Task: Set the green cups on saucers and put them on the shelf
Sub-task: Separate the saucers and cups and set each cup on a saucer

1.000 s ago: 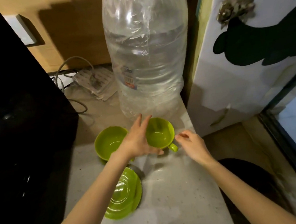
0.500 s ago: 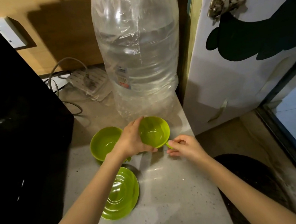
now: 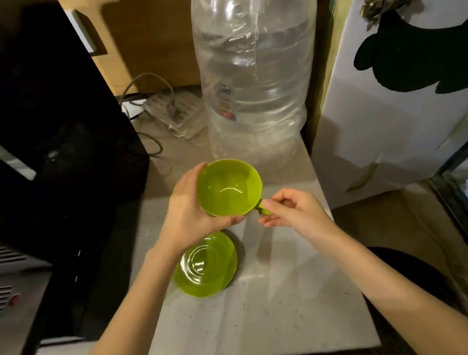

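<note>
Left hand (image 3: 192,212) wraps cup (image 3: 229,186); right hand (image 3: 293,211) pinches handle (image 3: 263,209) – cup raised. Saucer (image 3: 205,266) sits below grip. Cup not yet seated; shelf step remains.

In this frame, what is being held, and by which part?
One green cup: the left hand grips its bowl from the side, and the right hand pinches its handle.

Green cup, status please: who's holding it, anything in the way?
Left hand grips green plastic cup; right hand pinches its handle. Green saucer below. Big clear bottle close behind.
</note>
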### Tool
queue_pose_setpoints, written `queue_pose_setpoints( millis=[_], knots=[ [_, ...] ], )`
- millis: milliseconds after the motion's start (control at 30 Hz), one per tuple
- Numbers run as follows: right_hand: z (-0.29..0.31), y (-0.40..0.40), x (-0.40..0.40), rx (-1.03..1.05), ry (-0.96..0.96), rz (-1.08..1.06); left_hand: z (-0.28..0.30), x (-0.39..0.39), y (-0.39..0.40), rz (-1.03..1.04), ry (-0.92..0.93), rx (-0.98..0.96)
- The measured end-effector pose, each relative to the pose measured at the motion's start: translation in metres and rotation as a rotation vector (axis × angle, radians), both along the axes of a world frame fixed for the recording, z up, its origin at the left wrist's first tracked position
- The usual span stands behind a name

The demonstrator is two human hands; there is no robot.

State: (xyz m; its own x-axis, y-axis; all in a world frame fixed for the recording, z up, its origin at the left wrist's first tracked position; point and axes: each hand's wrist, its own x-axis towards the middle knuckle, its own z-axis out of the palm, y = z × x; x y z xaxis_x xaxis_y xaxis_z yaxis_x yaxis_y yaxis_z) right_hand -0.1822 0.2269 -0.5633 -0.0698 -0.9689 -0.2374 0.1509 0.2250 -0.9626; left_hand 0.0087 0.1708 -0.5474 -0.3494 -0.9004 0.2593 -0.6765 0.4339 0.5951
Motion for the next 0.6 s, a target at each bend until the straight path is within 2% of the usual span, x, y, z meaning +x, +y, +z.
queue_pose_setpoints(
  millis=[333, 600],
  knots=[
    [-0.023, 0.016, 0.05, 0.057, 0.065, 0.248, -0.024, 0.061, 0.063, 0.222, 0.031, 0.073],
    [-0.05, 0.026, 0.058, 0.127, 0.226, 0.339, -0.055, 0.067, 0.089, 0.301, 0.024, 0.145]
  ],
)
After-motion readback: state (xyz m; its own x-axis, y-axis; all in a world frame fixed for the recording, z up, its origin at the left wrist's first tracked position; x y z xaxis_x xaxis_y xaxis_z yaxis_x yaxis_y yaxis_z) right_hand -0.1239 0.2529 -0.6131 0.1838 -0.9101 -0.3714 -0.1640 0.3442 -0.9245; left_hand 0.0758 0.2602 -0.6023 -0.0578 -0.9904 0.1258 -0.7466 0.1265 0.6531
